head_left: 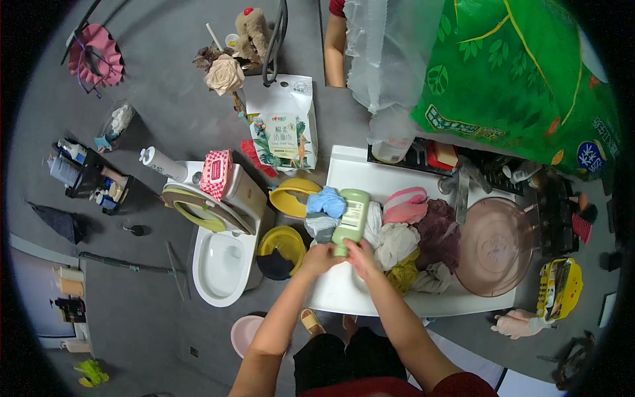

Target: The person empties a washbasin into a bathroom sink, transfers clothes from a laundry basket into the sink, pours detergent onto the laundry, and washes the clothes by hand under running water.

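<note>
Above the white sink counter (331, 298) I hold a pale green bottle (354, 206) with a light label, its capped end toward me. My left hand (320, 259) grips that capped end from the left, and my right hand (362, 259) closes on it from the right. Beyond and beside the bottle lie a blue cloth (327, 200) and a grey cloth (322, 228). To the right is a pile with a pink cloth (405, 204), a white cloth (397, 245), a dark maroon cloth (438, 233) and a mustard cloth (403, 272). The fingertips partly hide the cap.
A pinkish translucent basin (495, 248) stands under the faucet (463, 188). Left of the counter are a yellow basin (291, 206), a yellow bucket (286, 241) and a toilet (221, 268). A large green package (509, 86) hangs at upper right. A pink basin (243, 334) sits lower left.
</note>
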Available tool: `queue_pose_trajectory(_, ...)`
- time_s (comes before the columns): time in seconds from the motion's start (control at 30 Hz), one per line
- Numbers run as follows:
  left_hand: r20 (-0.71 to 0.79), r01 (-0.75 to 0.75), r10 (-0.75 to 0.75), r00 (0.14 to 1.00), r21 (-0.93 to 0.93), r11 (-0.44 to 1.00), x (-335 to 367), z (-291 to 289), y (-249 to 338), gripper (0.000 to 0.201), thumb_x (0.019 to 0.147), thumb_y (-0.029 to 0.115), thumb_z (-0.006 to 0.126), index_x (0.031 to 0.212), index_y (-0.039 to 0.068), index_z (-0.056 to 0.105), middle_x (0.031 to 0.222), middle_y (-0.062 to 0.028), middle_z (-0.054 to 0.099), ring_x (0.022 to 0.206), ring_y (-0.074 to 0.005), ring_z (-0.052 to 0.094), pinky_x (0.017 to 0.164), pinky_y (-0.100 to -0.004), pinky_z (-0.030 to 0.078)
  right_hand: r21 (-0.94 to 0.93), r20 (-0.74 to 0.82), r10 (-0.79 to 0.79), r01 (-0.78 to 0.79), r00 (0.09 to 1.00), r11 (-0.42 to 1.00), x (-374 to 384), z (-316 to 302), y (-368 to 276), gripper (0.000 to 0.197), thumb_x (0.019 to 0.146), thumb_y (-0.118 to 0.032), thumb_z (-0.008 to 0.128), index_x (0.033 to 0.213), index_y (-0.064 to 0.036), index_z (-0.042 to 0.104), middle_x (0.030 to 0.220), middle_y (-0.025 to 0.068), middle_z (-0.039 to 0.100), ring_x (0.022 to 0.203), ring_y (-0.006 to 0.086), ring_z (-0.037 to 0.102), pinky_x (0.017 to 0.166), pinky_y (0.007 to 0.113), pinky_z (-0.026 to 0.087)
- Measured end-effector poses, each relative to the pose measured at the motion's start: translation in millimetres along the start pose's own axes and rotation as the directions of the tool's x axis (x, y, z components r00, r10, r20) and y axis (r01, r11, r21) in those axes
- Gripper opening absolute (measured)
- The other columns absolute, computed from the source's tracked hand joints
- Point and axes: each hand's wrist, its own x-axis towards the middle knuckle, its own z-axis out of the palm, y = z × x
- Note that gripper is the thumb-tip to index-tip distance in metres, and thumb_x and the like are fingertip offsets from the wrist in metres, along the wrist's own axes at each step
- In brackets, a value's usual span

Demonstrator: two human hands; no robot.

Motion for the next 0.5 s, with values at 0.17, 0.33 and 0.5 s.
queue_pose_trajectory(0.17, -0.566, -0.083, -0.355, 0.744, -0.606, 0.791, 55, -46, -128, 0.063, 0.068, 0.028, 0.072, 0.118, 0.0, 0.047, 0.115, -0.0193, 0.051, 0.107, -0.022, 0.048, 0.09, -0.0323, 0.037, -0.345, -0.114, -0.102, 0.057, 0.988, 0.937, 5, 25, 10, 0.04, 0.077, -0.02, 0.061, 0.109, 0.0009, 0.048, 0.096, 0.0082, 0.055, 0.081, 0.0156, 0.055, 0.067, 0.028, 0.046)
queue_pose_trajectory(0.33, -0.562, -0.199, -0.014, 0.827, -0.315, 0.928, 86, -18, -91, 0.052, 0.069, 0.021, 0.07, 0.116, 0.008, 0.051, 0.117, -0.0174, 0.047, 0.11, -0.0276, 0.045, 0.091, -0.0322, 0.036, -0.217, -0.193, -0.063, 0.02, 0.979, 0.976, 2, -1, 9, 0.054, 0.076, -0.022, 0.061, 0.119, 0.0009, 0.041, 0.113, 0.0128, 0.049, 0.1, 0.0201, 0.048, 0.085, 0.03, 0.038)
queue_pose_trajectory(0.5, -0.619, -0.264, 0.189, 0.762, -0.032, 0.964, 79, -27, -79, 0.039, 0.069, 0.021, 0.068, 0.104, 0.009, 0.057, 0.114, -0.0155, 0.046, 0.103, -0.032, 0.046, 0.086, -0.0356, 0.038, -0.273, -0.21, -0.147, 0.086, 0.967, 0.958, 8, -1, 14, 0.04, 0.079, -0.018, 0.061, 0.112, -0.0032, 0.045, 0.101, 0.0051, 0.052, 0.089, 0.0128, 0.051, 0.076, 0.025, 0.042)
